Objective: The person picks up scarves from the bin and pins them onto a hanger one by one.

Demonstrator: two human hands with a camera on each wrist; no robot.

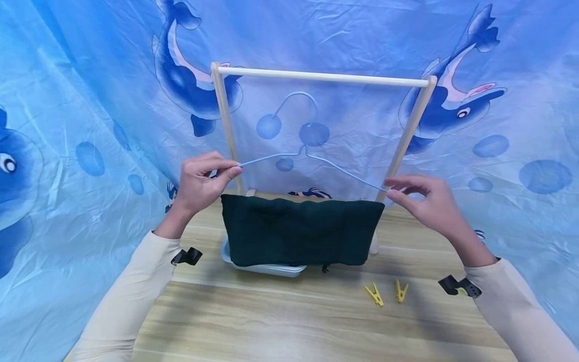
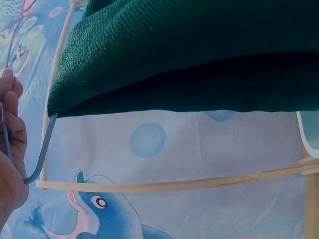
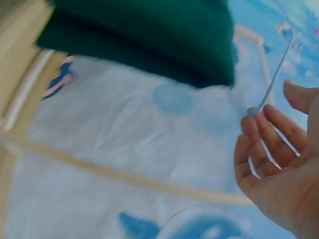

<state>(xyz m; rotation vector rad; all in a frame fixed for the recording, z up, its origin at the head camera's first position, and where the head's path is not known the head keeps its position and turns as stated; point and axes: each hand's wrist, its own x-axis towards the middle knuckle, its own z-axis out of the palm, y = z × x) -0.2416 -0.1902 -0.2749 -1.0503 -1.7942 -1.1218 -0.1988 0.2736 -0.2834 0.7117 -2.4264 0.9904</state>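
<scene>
A pale blue wire hanger (image 1: pixel 334 164) is held up in front of the rack, its hook upward. A dark green cloth (image 1: pixel 303 231) hangs folded over its lower bar, which the cloth hides. My left hand (image 1: pixel 205 178) pinches the hanger's left shoulder near the corner, and in the left wrist view the wire (image 2: pixel 45 144) bends past the palm. At the opposite corner is my right hand (image 1: pixel 422 201). In the right wrist view its fingertips (image 3: pixel 251 122) touch the wire's bend while the thumb stands away from it.
Behind the cloth stands a wooden rack with a white top rail (image 1: pixel 321 76). A pale tray (image 1: pixel 271 270) sits partly hidden under the cloth on the wood-grain table (image 1: pixel 253 322). Two yellow clothespins (image 1: pixel 374 294) lie at the right. A blue dolphin-print sheet (image 1: pixel 353 35) hangs around the table.
</scene>
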